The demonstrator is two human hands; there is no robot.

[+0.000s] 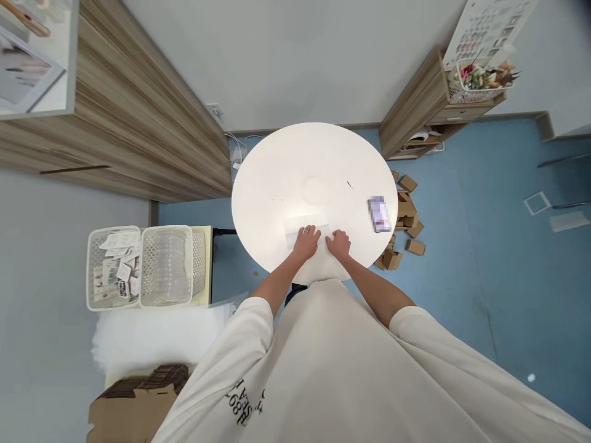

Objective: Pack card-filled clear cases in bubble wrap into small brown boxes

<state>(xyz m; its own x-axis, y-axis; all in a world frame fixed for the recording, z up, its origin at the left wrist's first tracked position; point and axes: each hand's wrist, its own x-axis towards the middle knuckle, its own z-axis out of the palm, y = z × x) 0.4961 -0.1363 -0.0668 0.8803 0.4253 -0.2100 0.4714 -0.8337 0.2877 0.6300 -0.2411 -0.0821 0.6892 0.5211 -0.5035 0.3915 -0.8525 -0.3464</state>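
Observation:
A thin translucent plastic sheet lies on the round white table near its front edge. Its outline is faint against the white top. My left hand rests on the sheet's right part, fingers slightly apart and pointing away from me, with a ring on one finger. Close by on the right, my right hand has its fingers bent and thumb drawn in at the sheet's right end. What lies under those fingertips is mostly hidden. A phone, blurred out, lies at the table's right side.
Left of the table, a side stand holds white plastic baskets and a stack of translucent sheets. Cardboard is stacked nearer me. Small brown boxes lie on the floor at right. Wooden cabinets stand behind on the left.

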